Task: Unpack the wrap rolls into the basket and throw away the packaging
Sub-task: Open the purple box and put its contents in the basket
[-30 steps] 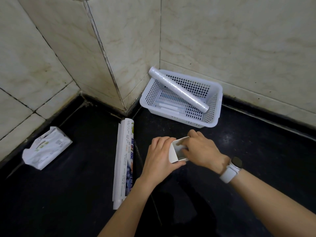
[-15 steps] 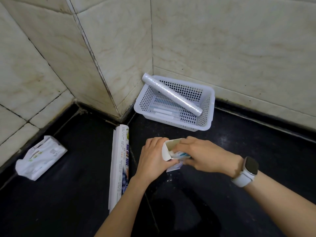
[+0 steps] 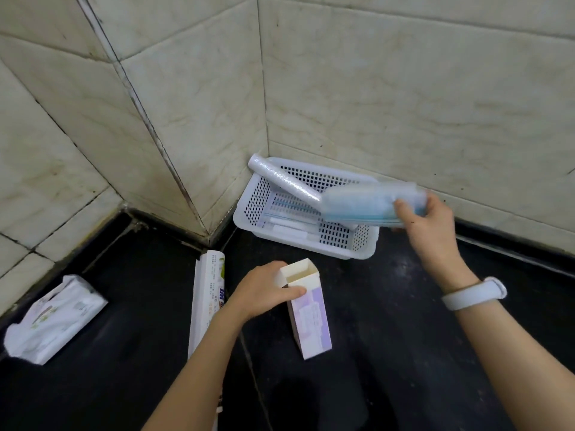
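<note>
My right hand (image 3: 431, 217) grips a pale blue, blurred roll of bags (image 3: 364, 205) and holds it over the white perforated basket (image 3: 361, 247) in the tiled corner. A clear wrap roll (image 3: 284, 181) lies slanted across the basket's rim, and flat white and blue items rest on its bottom. My left hand (image 3: 264, 289) clasps the top of an open white and lilac carton (image 3: 309, 312), which stands tilted on the black floor with its mouth showing nothing inside.
A long printed wrap box (image 3: 207, 298) lies on the floor just left of my left arm. A crumpled white plastic package (image 3: 54, 317) sits at the far left against the wall base. Tiled walls close in the corner behind the basket.
My right hand has pulled the blue roll out of the carton and carried it up and right over the basket. My left hand still holds the carton.
</note>
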The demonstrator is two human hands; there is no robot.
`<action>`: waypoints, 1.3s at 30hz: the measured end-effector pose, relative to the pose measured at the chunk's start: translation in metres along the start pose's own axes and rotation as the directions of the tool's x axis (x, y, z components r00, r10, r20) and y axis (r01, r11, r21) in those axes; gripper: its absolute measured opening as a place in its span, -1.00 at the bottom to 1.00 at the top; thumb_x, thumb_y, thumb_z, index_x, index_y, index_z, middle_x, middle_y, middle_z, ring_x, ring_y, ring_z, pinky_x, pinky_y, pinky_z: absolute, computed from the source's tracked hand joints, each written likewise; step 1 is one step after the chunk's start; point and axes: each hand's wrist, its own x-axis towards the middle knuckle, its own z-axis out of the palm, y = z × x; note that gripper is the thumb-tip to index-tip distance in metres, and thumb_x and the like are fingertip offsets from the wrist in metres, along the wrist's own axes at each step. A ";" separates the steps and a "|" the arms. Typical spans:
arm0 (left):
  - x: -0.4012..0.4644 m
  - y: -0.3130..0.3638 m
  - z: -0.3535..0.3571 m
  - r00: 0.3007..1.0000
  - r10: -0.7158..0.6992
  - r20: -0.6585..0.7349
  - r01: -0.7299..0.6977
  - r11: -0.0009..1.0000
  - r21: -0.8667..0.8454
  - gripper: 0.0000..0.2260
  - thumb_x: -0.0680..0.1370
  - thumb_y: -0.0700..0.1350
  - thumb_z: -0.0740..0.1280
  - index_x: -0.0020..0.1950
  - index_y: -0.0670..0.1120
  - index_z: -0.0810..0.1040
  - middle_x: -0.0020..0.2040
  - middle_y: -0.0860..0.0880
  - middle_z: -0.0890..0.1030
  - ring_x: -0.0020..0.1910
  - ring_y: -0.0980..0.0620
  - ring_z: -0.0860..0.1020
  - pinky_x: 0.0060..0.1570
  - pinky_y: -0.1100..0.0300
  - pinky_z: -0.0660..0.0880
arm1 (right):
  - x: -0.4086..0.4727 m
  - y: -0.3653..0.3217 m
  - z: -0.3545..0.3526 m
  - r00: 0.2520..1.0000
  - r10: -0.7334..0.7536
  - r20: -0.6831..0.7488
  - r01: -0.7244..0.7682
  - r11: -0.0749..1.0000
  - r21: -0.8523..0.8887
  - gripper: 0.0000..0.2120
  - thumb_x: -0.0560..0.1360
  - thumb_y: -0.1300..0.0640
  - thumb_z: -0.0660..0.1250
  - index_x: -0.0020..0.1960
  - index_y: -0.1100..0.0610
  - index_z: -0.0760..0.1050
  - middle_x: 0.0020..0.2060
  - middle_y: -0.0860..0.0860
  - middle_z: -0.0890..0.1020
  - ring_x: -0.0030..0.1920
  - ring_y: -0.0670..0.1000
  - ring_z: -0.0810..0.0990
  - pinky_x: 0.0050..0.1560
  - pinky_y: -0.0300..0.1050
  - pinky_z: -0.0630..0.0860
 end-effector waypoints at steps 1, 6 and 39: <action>0.003 -0.004 -0.001 0.999 -0.039 0.031 0.041 0.998 -0.041 -0.70 0.30 0.19 0.40 -0.03 0.20 0.44 -0.12 0.22 0.53 -0.09 0.20 0.50 -0.16 0.25 0.41 | 0.006 0.008 0.001 1.000 0.030 -0.002 -0.030 0.996 -0.079 -0.90 0.44 0.22 0.30 -0.05 0.20 0.45 -0.16 0.13 0.56 -0.14 0.13 0.54 -0.17 0.02 0.54; 0.026 -0.018 -0.002 0.989 -0.124 0.080 0.129 0.990 -0.063 -0.77 0.38 0.20 0.35 -0.05 0.15 0.49 -0.04 0.14 0.59 -0.03 0.14 0.53 -0.04 0.17 0.46 | 0.034 0.037 0.028 0.945 0.106 0.310 0.068 0.863 -0.500 -0.90 0.47 0.25 0.22 -0.13 0.17 0.28 -0.31 0.01 0.45 -0.29 0.05 0.43 -0.42 -0.20 0.29; 0.036 -0.045 0.027 0.979 0.018 -0.202 0.013 0.989 0.150 -0.71 0.52 0.06 0.26 0.19 -0.01 0.51 0.02 0.02 0.62 0.04 0.01 0.51 0.10 0.11 0.39 | 0.060 0.093 0.104 0.822 0.345 0.453 0.167 0.616 -0.770 -0.56 0.51 0.21 0.15 0.35 0.20 0.13 0.11 0.26 0.53 0.01 0.28 0.56 -0.06 0.06 0.46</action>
